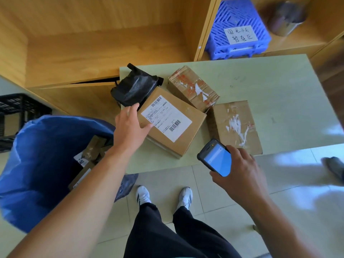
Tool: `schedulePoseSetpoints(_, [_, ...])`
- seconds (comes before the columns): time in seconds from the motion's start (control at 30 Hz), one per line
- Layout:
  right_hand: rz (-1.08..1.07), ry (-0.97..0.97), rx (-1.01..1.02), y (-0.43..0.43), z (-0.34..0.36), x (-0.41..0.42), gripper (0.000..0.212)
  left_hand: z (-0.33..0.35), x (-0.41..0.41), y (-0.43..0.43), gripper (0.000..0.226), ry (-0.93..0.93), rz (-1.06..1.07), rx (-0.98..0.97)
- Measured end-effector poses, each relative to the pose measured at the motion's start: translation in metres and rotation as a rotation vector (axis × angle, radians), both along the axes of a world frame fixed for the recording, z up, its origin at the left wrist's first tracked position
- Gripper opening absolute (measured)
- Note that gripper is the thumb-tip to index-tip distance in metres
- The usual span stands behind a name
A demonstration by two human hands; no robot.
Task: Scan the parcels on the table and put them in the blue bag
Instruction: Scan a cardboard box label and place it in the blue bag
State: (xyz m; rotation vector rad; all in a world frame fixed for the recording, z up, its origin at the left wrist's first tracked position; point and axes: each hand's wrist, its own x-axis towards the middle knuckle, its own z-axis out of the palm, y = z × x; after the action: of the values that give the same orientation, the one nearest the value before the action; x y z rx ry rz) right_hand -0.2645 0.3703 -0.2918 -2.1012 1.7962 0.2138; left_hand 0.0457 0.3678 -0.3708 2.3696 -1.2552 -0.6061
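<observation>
The left hand (130,125), fingers spread, lies on the labelled cardboard parcel (173,127) at the left of the table (260,81). The right hand (240,170) grips a handheld scanner (216,158) near it. The blue bag (37,164) stands open further left.

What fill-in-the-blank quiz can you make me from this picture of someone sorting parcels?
1. The scanner is held in the ____ hand.
2. The left hand touches the box bearing a white ____ with barcodes.
3. The bag on the floor, already holding parcels, is ____.
4. On the table, one parcel is wrapped in ____ plastic.
Missing words: right; label; blue; black.
</observation>
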Motion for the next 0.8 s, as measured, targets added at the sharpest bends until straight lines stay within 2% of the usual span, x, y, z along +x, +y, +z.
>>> schedulePoseSetpoints(0.2, [-0.027,-0.012,0.005,-0.004,-0.003,0.008,0.087,-0.012,0.012,-0.006,0.091,0.196,0.101,0.095])
schedulePoseSetpoints(0.23, [-0.036,-0.017,0.006,-0.005,-0.003,0.009,0.088,-0.016,0.015,-0.006,0.086,0.227,0.099,0.102])
schedulePoseSetpoints(0.33, [-0.049,-0.039,0.017,-0.005,-0.005,0.012,0.088,-0.02,0.019,-0.006,0.047,0.258,0.053,0.055])
schedulePoseSetpoints(0.4, [-0.051,-0.045,0.028,-0.006,-0.006,0.017,0.089,-0.019,0.02,-0.007,0.037,0.279,0.055,0.028])
schedulePoseSetpoints(0.53, [-0.036,-0.063,0.023,-0.01,0.0,0.031,0.091,-0.01,0.023,-0.005,0.033,0.308,0.071,0.021])
schedulePoseSetpoints(0.8, [0.057,-0.134,0.018,-0.019,0.021,0.091,0.091,0.031,0.062,0.033,0.034,0.248,0.134,-0.007])
